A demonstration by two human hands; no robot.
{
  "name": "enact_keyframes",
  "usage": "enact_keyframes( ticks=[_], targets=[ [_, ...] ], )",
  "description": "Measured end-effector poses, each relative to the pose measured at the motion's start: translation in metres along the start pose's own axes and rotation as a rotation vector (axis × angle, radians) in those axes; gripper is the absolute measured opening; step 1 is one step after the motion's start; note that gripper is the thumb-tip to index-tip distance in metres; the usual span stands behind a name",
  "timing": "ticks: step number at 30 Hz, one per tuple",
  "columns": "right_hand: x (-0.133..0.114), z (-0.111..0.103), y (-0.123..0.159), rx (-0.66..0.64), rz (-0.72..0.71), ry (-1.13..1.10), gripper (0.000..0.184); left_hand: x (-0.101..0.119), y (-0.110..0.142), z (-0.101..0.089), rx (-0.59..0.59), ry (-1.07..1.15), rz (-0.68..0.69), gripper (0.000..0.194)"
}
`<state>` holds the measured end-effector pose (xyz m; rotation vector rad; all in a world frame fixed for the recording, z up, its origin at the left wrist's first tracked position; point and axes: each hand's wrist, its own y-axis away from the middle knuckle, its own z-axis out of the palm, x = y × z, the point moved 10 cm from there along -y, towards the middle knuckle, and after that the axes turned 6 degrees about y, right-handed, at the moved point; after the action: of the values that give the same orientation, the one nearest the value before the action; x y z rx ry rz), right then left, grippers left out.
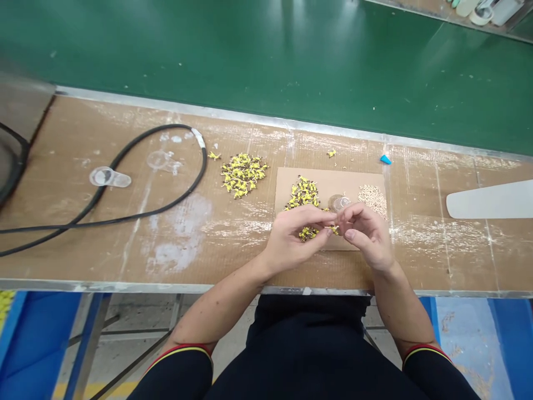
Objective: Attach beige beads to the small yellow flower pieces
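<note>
My left hand and my right hand meet low over a cardboard sheet, their fingertips close together. A small yellow crimp-like part shows at my left fingertips, seemingly pinched there. Anything in my right fingers is hidden. A heap of yellow parts lies on the sheet, with a smaller yellow cluster under my left hand. A transparent small cup stands just beyond my right fingers, and a heap of beige granules lies at the sheet's right side.
Another yellow heap lies left of the sheet on the scuffed brown workbench. A black cable loops at left near transparent plastic pieces. A blue wedge and a white object sit right, before a green conveyor belt.
</note>
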<state>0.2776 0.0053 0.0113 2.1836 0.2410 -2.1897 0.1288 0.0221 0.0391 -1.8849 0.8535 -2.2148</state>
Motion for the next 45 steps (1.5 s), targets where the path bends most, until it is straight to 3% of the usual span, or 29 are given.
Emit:
enact_keyframes(
  ticks=[5,9,12,14,16,19,23,30,32,35,37,38,42,45],
  targets=[
    [0.001,0.016,0.000,-0.113,0.050,-0.063,0.017,0.006,0.000,0.001,-0.012,0.009,0.043,0.016],
    [-0.003,0.004,0.001,-0.051,0.019,0.025,0.018,0.003,-0.003,-0.008,0.004,-0.023,0.017,0.009],
    [-0.015,-0.032,0.003,0.166,-0.096,0.191,0.014,-0.001,-0.010,-0.041,0.118,-0.192,0.046,0.007],
    [-0.022,-0.063,0.008,0.368,-0.165,0.305,0.014,-0.001,-0.015,-0.073,0.218,-0.418,0.083,0.008],
    [-0.023,-0.085,0.012,0.490,-0.209,0.365,0.015,-0.006,-0.020,-0.100,0.258,-0.661,0.080,0.012],
    [-0.017,-0.103,0.011,0.547,-0.208,0.398,0.018,-0.023,-0.024,-0.134,0.265,-0.845,-0.006,0.016],
    [-0.011,-0.108,0.010,0.549,-0.184,0.497,0.020,-0.044,-0.023,-0.154,0.256,-0.977,-0.120,0.016],
    [-0.014,-0.106,0.010,0.498,-0.213,0.700,0.017,-0.058,-0.023,-0.153,0.155,-1.042,-0.219,0.016],
    [-0.018,-0.110,0.011,0.512,-0.220,0.757,0.018,-0.046,-0.023,-0.153,0.177,-1.029,-0.165,0.016],
    [-0.021,-0.119,0.010,0.512,-0.167,0.874,0.018,-0.016,-0.019,-0.158,0.333,-0.993,-0.018,0.018],
    [-0.018,-0.124,0.007,0.472,-0.107,0.958,0.016,-0.006,-0.018,-0.150,0.338,-0.930,0.042,0.019],
    [-0.015,-0.125,0.005,0.437,-0.080,0.998,0.016,-0.007,-0.020,-0.139,0.265,-0.888,0.043,0.019],
    [0.004,-0.122,-0.003,0.220,0.022,1.126,0.020,-0.033,-0.020,-0.077,-0.243,-0.778,-0.053,0.023],
    [0.016,-0.117,-0.005,0.105,0.055,1.144,0.017,-0.053,-0.013,-0.057,-0.412,-0.785,-0.122,0.029]
  ],
)
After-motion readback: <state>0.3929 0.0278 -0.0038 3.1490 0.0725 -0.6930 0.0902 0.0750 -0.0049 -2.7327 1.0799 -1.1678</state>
